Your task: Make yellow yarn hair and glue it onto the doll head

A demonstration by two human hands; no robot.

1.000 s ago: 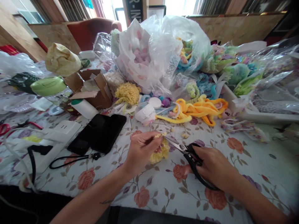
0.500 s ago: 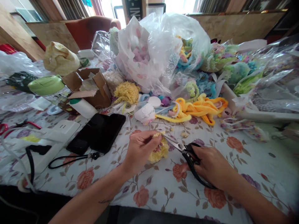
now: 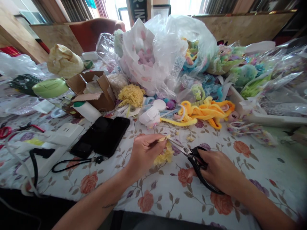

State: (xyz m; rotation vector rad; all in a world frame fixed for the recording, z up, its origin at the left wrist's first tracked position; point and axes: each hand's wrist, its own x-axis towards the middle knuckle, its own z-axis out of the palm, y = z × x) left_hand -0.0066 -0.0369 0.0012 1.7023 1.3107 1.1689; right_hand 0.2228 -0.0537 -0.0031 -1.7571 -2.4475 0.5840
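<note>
My left hand (image 3: 146, 151) pinches a small piece of pale yellow yarn (image 3: 164, 138) between thumb and fingers. Below the fingertips a fluffy yellow yarn bunch (image 3: 165, 156) hangs or lies over the tablecloth; whether it joins the pinched piece is hidden. Black-handled scissors (image 3: 186, 150) are in my right hand (image 3: 219, 169), its fingers through the handle loops. The blades point left, with their tips touching or very near the pinched yarn. Just beyond the scissors a little yellow scrap (image 3: 190, 138) rests on the flowered tablecloth (image 3: 153, 182).
Two black phones (image 3: 100, 135) lie left of my hands, beside a white power strip (image 3: 45, 156). Behind are orange plush strips (image 3: 206, 110), a yellow yarn ball (image 3: 131, 95), a cardboard box (image 3: 96, 91), a white bottle (image 3: 87, 111) and plastic bags (image 3: 165, 51). A white tray (image 3: 271, 117) stands at right.
The whole view has shifted slightly. Both hands, the scissors and the yarn keep nearly the same places relative to each other.
</note>
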